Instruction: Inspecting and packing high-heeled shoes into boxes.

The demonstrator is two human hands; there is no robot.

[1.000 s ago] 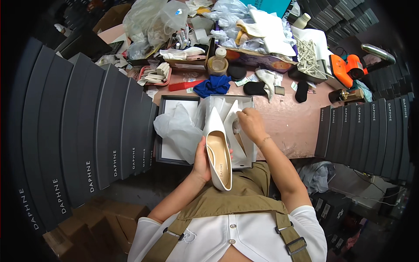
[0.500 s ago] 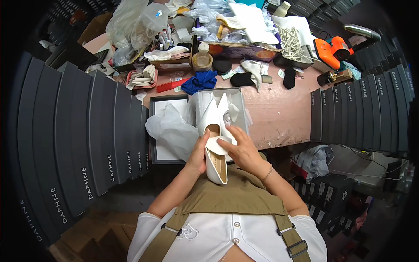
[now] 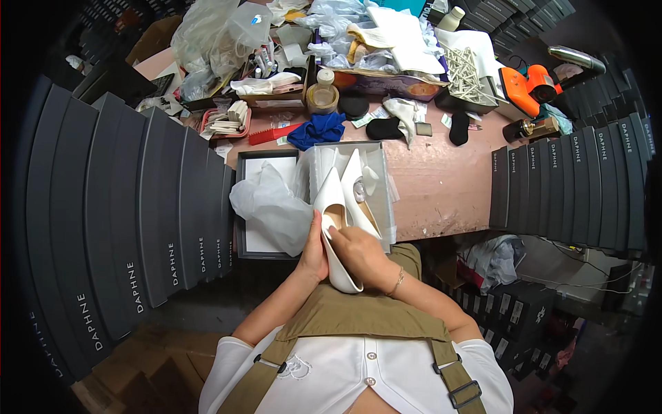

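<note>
A white pointed pump (image 3: 332,190) lies lengthwise in front of me, toe pointing away and heel end close to my apron. My left hand (image 3: 314,257) supports its left side, thumb along the edge. Over the shoe's opening curls my right hand (image 3: 364,255), its fingers reaching inside onto a white pad (image 3: 328,221). Most of that pad is hidden by the shoe and fingers. Beyond, the matching white pump (image 3: 353,181) rests in an open shoe box (image 3: 387,212) lined with pale paper, a clear wad in its opening.
Left of the shoe box, crumpled tissue (image 3: 270,207) covers part of a dark lid (image 3: 241,181). Stacks of dark shoe boxes (image 3: 162,207) wall the left side, with more boxes (image 3: 567,181) at right. A blue cloth (image 3: 316,131) and an orange heat tool (image 3: 518,91) lie farther back.
My right hand has moved the white pad from above the pump down into its opening, with the fingers now inside. My left hand still holds the shoe, which has shifted slightly.
</note>
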